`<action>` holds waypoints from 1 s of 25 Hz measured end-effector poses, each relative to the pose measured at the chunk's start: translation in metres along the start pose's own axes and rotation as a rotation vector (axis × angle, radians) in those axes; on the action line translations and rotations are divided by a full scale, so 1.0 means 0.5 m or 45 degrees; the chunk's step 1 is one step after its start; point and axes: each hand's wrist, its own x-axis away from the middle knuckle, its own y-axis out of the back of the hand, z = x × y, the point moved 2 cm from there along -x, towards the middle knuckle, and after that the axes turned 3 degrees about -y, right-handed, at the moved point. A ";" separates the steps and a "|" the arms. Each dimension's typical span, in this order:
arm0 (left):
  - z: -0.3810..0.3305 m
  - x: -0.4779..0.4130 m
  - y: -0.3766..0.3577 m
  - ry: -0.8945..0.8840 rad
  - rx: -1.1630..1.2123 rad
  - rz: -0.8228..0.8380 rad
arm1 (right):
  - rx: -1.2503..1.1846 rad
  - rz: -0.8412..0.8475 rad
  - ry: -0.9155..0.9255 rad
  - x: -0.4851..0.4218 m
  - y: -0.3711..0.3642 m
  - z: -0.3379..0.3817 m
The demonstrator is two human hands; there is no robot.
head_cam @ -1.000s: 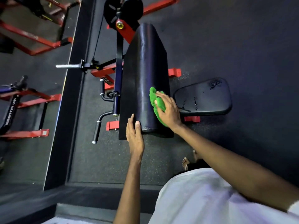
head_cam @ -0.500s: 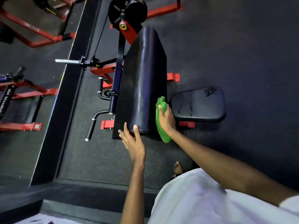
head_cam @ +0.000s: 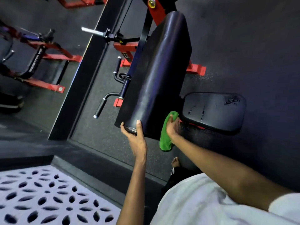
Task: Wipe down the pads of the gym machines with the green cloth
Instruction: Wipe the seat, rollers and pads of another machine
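- left grip (head_cam: pixel 135 137) clasps near end of long black pad (head_cam: pixel 155 70), thumb on top
- right grip (head_cam: pixel 172 125) clutches green cloth (head_cam: pixel 165 142) against that pad's right side; cloth tail hangs below
- seat pad (head_cam: pixel 214 111) just beyond, surface scuffed

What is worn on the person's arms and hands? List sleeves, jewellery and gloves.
No gloves on the left hand or the right hand. Both forearms are uncovered, with no watch or band showing at either wrist. A short white sleeve covers the right upper arm, matching the white shirt. No sleeve shows on the left arm within the frame.
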 end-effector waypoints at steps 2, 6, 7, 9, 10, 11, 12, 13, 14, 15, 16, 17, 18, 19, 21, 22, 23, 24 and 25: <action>-0.002 0.004 -0.001 -0.003 -0.045 -0.020 | -0.036 0.025 -0.119 -0.019 0.002 0.010; -0.006 0.012 0.006 -0.133 -0.247 -0.062 | -0.054 0.130 0.128 0.044 -0.018 0.005; -0.008 0.013 0.008 -0.166 -0.270 -0.066 | -0.033 0.128 0.301 0.070 -0.016 0.008; 0.000 0.008 0.014 -0.199 -0.281 -0.079 | 0.004 0.039 0.650 0.094 0.003 0.031; 0.007 0.004 0.019 -0.208 -0.300 -0.086 | 0.040 -0.020 0.802 0.097 0.017 0.047; 0.010 0.001 0.022 -0.222 -0.332 -0.092 | 0.079 -0.073 0.943 0.100 0.029 0.067; 0.012 -0.004 0.024 -0.230 -0.374 -0.095 | 0.128 -0.119 1.073 0.095 0.034 0.086; 0.014 -0.008 0.025 -0.237 -0.413 -0.094 | 0.184 -0.150 1.180 0.086 0.040 0.109; 0.013 -0.011 0.026 -0.248 -0.447 -0.085 | 0.238 -0.169 1.243 0.074 0.046 0.134; 0.010 -0.012 0.030 -0.259 -0.478 -0.065 | 0.285 -0.181 1.273 0.062 0.051 0.158; 0.008 -0.015 0.034 -0.280 -0.512 -0.045 | 0.314 -0.204 1.281 0.048 0.057 0.186; 0.004 -0.020 0.040 -0.299 -0.549 -0.026 | 0.336 -0.233 1.271 0.038 0.065 0.211; 0.001 -0.027 0.045 -0.314 -0.584 -0.003 | 0.359 -0.264 1.252 0.034 0.069 0.228; -0.001 -0.035 0.049 -0.321 -0.617 0.026 | 0.386 -0.269 1.239 0.043 0.069 0.234; 0.001 -0.046 0.054 -0.309 -0.667 0.070 | 0.503 -0.196 1.389 0.086 0.063 0.213; 0.002 -0.048 0.056 -0.307 -0.673 0.078 | 0.609 -0.120 1.531 0.110 0.057 0.193; 0.004 -0.050 0.057 -0.308 -0.665 0.084 | 0.712 -0.039 1.639 0.122 0.055 0.177; 0.005 -0.049 0.059 -0.316 -0.651 0.094 | 0.776 0.009 1.707 0.117 0.058 0.177; 0.006 -0.048 0.060 -0.327 -0.639 0.104 | 0.782 -0.007 1.710 0.101 0.062 0.192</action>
